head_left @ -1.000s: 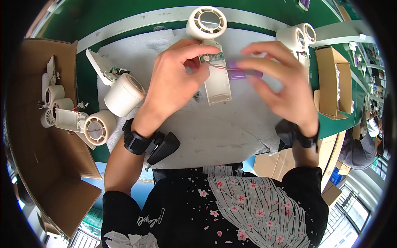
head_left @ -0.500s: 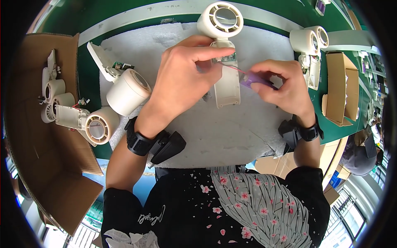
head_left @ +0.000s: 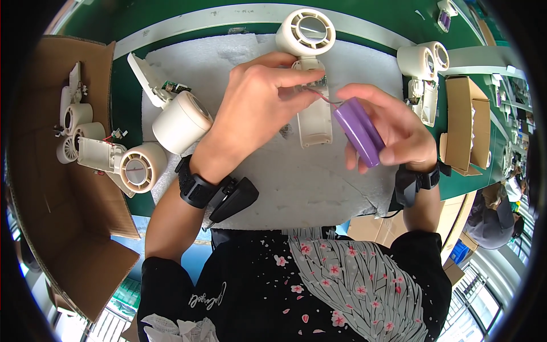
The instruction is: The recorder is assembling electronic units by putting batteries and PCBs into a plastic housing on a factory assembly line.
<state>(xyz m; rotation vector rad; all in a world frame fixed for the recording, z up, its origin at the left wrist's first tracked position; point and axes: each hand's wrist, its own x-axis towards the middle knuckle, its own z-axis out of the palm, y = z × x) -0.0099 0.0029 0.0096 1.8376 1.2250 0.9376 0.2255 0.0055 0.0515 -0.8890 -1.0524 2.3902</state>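
A cream handheld fan [head_left: 315, 128] lies on the white foam sheet, its round head away from me and its handle shell uncovered. My left hand [head_left: 253, 105] is closed on the upper handle, thumb and index finger at the small green circuit board [head_left: 320, 84]. The fingertips partly hide the board. My right hand [head_left: 399, 128] holds a purple battery [head_left: 359, 132] to the right of the handle, tilted and raised off the foam. Thin red and dark wires [head_left: 327, 99] run from the board area to the battery's upper end.
Left of the foam stands an open cardboard box [head_left: 68, 228], with several fan parts [head_left: 80, 131] at its far end. Two opened fans [head_left: 182, 121] [head_left: 141, 167] lie near my left arm. More fans [head_left: 419, 61] and a small cardboard box [head_left: 467, 122] stand right. Another person [head_left: 493, 222] is at far right.
My right hand has turned and opened out, swinging the battery so its purple length now shows and slants down toward me. My left hand stays at the board.
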